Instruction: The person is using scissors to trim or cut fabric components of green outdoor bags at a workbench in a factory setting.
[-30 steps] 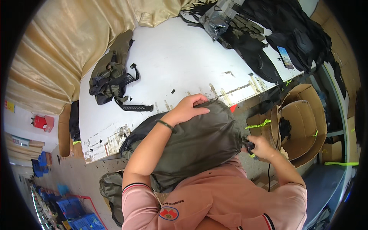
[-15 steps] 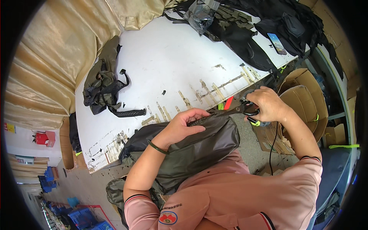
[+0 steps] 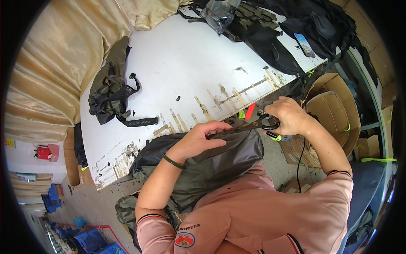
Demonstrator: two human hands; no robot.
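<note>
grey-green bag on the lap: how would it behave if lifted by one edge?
Probably floppy: the bag creases and sags under the left hand. Likely light for its size, as the fabric looks thin and the bag looks unfilled. It may slip, since the surface looks smooth.

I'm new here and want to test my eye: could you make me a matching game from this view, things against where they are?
Things:
1 scissors
2 phone
3 dark green bag
4 cardboard box

Places:
a far right on the white table
b in the right hand
c under the left hand
d below the table's right edge

Pairs: 1-b, 2-a, 3-c, 4-d
</note>
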